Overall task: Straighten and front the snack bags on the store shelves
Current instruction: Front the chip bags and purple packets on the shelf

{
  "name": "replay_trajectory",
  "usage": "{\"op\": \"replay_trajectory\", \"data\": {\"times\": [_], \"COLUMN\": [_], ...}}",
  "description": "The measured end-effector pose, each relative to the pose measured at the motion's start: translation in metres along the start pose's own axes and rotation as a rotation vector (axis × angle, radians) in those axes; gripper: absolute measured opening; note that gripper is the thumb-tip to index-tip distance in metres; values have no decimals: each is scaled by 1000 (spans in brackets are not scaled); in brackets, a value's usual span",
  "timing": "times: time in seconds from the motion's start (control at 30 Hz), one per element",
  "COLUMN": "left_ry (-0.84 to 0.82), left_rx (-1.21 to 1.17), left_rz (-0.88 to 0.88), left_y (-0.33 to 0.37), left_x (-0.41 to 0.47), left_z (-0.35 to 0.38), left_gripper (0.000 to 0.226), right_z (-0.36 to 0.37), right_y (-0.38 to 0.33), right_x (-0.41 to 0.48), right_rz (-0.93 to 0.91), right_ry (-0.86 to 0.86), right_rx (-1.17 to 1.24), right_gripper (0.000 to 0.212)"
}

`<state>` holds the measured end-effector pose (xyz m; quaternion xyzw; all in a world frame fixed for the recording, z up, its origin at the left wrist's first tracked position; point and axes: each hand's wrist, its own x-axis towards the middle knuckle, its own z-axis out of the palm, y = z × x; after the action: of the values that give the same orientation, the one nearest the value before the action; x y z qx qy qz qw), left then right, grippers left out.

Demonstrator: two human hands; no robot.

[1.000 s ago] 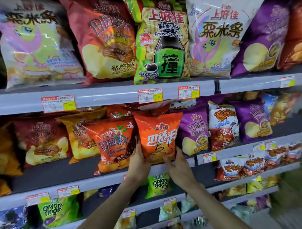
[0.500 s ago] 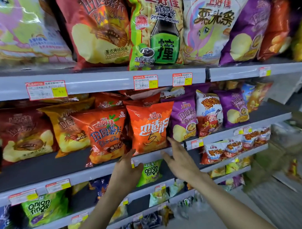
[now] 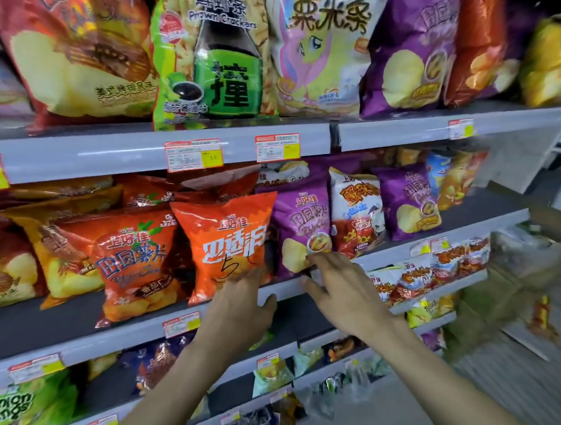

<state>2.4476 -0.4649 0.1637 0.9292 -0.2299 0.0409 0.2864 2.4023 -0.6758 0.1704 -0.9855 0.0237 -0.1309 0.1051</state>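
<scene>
Dim, glare on foil, blurred edges

Green bag (image 3: 214, 67): "Prawn Crackers". Btm-left bag (image 3: 8, 406): "onion rings". Price tag (image 3: 193, 155): 5.5. Orange bag (image 3: 227, 242): 5.

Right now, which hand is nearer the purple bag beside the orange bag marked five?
Right. The right hand has its fingertips at the lower edge of the purple bag; the left hand is further left, at the bottom of the orange bag.

Snack bags (image 3: 128, 258) pack the middle shelf (image 3: 30, 327) side by side — bare dark board at lower left lies open; a narrow gap parts orange bag (image 3: 227, 242) and purple bag (image 3: 304, 226) at centre.
</scene>
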Motion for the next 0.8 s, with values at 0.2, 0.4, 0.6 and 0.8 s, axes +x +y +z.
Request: {"op": "replay_trajectory", "data": {"times": [0.2,0.4,0.6,0.8], "left_ry": [71,114,177,272], "left_rx": [23,90,-94,-489], "left_rz": [-36,-275,-551,-646], "left_y": [54,72,76,66], "left_x": [46,94,140,162], "left_z": [40,72,96,105], "left_gripper": [43,53,88,104], "right_z": [-21,-26,-17,-2], "right_y": [86,165,215,241], "right_x": [22,55,91,131], "right_rz": [-35,-13,46,219], "right_ry": [136,191,87,-67], "right_rx": [-63,-153,134,766], "right_gripper": [45,52,72,113]}}
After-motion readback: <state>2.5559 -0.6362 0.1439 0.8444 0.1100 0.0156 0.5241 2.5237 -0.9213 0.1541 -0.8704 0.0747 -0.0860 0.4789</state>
